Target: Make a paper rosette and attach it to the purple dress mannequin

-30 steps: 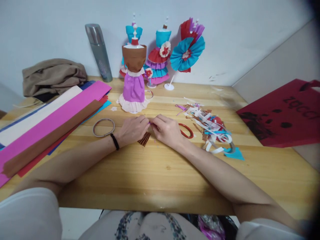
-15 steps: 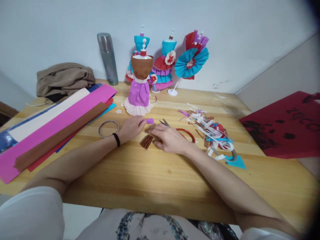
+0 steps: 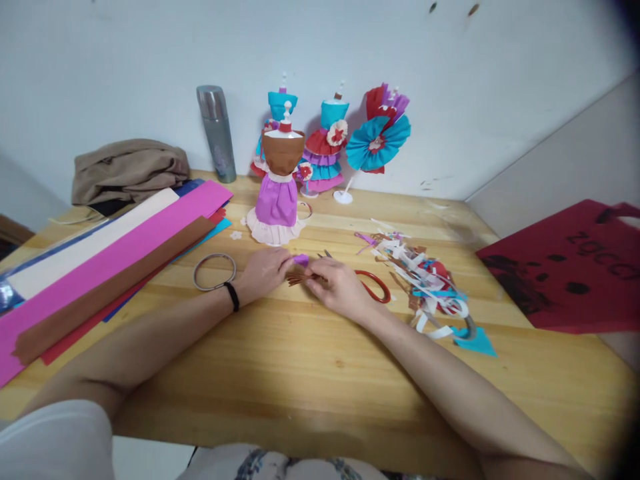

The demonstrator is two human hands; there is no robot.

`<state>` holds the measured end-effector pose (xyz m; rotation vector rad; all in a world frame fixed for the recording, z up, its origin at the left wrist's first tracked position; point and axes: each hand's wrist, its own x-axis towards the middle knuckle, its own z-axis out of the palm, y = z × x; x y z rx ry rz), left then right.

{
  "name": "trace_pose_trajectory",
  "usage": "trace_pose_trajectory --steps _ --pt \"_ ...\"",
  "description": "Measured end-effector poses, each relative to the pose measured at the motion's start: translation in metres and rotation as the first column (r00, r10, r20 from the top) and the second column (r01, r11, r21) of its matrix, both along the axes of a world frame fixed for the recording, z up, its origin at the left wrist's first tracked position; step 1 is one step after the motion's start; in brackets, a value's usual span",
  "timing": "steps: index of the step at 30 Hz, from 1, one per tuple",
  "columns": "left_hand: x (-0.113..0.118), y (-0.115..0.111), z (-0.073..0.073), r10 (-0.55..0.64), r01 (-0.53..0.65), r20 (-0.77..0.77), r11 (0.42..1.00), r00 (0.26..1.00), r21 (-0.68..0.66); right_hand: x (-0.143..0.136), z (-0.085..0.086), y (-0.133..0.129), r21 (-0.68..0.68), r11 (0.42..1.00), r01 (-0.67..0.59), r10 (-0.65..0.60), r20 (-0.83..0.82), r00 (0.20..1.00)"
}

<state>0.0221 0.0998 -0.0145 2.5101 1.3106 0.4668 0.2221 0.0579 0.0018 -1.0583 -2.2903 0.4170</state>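
My left hand [image 3: 263, 272] is closed, with a small purple piece of pleated paper [image 3: 301, 259] pinched at its fingertips. Just right of it, my right hand [image 3: 337, 283] grips a brown fan-folded paper [image 3: 296, 279] between thumb and fingers. The two pieces are close together above the table; whether they touch I cannot tell. Scissors with red handles [image 3: 383, 293] lie beside my right hand, their blades partly hidden behind it. Straight ahead stands a doll-sized dress form [image 3: 277, 200] in a brown top and purple skirt with a pale ruffle.
Long coloured paper sheets [image 3: 125, 250] lie at left near a thin grey ring [image 3: 194, 275]. Paper scraps [image 3: 425, 280] are heaped at right, before a red bag [image 3: 565, 267]. More dressed forms [image 3: 325, 143], a thermos [image 3: 217, 133] and brown cloth [image 3: 130, 170] sit along the wall.
My right hand has picked the brown folded paper up off the table and brought it near the purple piece. The head view has tilted slightly upward.
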Motion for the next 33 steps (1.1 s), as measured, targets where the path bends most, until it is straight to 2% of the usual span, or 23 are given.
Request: trace_pose_trajectory --steps 5,10,16,21,26,30,33 --pt "-0.001 0.001 -0.001 -0.005 0.006 -0.005 1.000 1.000 0.027 0.003 0.000 0.002 0.014 0.997 0.082 -0.081 -0.039 0.996" --pt "-0.001 -0.001 -0.001 -0.032 0.042 -0.092 0.994 0.995 0.105 0.007 0.004 0.002 0.054 0.988 0.147 -0.142 -0.079 0.987" --pt "0.002 -0.006 0.002 -0.092 0.122 -0.197 0.981 0.976 0.150 0.008 0.005 0.003 -0.083 0.974 0.210 -0.223 -0.188 0.957" --pt "0.002 -0.010 0.011 -0.080 0.108 -0.178 0.982 0.981 0.155 0.009 0.003 0.007 -0.090 0.988 0.123 -0.145 -0.295 0.944" --pt "0.003 -0.012 0.013 -0.104 0.121 -0.120 0.983 0.987 0.137 0.006 -0.005 0.005 -0.039 0.999 -0.003 -0.004 -0.170 0.985" --pt "0.004 -0.013 0.009 -0.160 0.168 -0.067 0.975 0.985 0.142 0.005 -0.010 0.005 0.009 0.999 -0.051 0.052 -0.105 0.993" --pt "0.005 -0.014 0.007 -0.176 0.188 -0.093 0.972 0.980 0.140 0.005 -0.010 0.006 0.033 0.996 -0.084 0.087 -0.097 0.991"
